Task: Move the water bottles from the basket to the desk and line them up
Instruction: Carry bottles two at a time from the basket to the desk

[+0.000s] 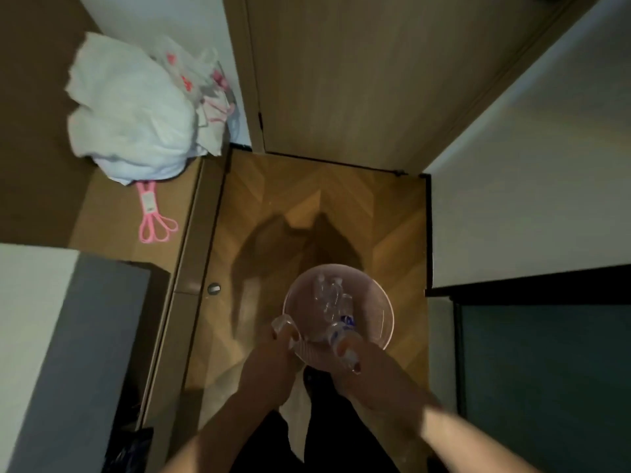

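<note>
**Both hands at the basket, one bottle each; none on the desk**

Obs: Pink round basket (382,303) on the herringbone floor (273,199), lower centre of frame. Clear water bottles lie heaped inside it (327,295); count uncertain, blur and glare.

Left hand (269,363), just left of the basket rim: fingers curled round a clear bottle (285,327), its end pointing up-frame, over the rim's left edge.

Right hand (355,367), at the rim's lower edge: fingers wrapped round a bottle with a blue-and-white label (341,331), tilted, its upper part over the basket interior.

Desk (112,213) at left of frame, well apart from the basket. On it: a white bundle of cloth (129,114) and plastic bags (201,80) upper left, a pink looped item (153,216) below them. No bottle visible there.

Handling (judgement): thin clear plastic, smooth, likely slippery. Cannot tell whether they are full; if full, moderately heavy and stiff, if empty, light and easily crushed. Best hold is round the mid-body at the label, where the wall looks less slick. Loose heap may shift as bottles leave. Tall narrow shape tips easily, so set each down base-first.

Status: early stage; line-up not started.
</note>
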A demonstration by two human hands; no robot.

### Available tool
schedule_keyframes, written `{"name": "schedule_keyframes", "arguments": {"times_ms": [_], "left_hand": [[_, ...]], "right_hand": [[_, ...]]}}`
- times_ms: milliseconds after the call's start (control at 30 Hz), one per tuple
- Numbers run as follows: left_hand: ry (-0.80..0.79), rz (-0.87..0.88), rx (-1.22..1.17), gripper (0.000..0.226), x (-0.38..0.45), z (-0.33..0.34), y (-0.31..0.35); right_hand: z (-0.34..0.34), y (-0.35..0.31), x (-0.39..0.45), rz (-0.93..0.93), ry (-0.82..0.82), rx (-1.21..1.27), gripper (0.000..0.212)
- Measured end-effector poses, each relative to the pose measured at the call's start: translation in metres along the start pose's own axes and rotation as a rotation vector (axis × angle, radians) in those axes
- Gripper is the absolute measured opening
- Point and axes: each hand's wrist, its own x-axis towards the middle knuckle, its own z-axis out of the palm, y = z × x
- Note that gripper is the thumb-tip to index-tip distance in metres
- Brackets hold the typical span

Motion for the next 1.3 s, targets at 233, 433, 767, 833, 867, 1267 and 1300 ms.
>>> {"name": "schedule_keyframes", "arguments": {"times_ms": [233,433,767,833,867,1267,1300], "left_hand": [[0.222,-0.118,-0.169,0.036,-0.107,-0.014,0.012],[0.464,-0.237,-0.350,0.020,-0.212,0.007,0.017],[0.858,-0.473,-0.500,0.011,-0.405,0.050,0.001],[0.940,-0.543,-0.506,0.013,-0.445,0.061,-0.008],[0.977,-0.567,-0.512,0.014,-0.466,0.068,-0.013],[1.396,-0.805,-0.578,0.013,-0.725,0.173,-0.075],[1.423,-0.835,-0.576,0.015,-0.746,0.185,-0.080]], "right_hand": [[-0.060,-0.060,-0.074,-0.178,-0.138,-0.157,0.027],[-0.061,-0.093,-0.110,-0.322,-0.294,-0.460,0.041],[0.009,-0.183,-0.196,-0.731,-0.475,-0.707,0.009],[0.036,-0.204,-0.222,-0.816,-0.519,-0.741,0.003],[0.052,-0.214,-0.237,-0.871,-0.527,-0.762,0.005],[0.264,-0.278,-0.451,-1.197,-0.717,-0.908,0.012],[0.282,-0.280,-0.472,-1.210,-0.745,-0.898,0.012]]}}
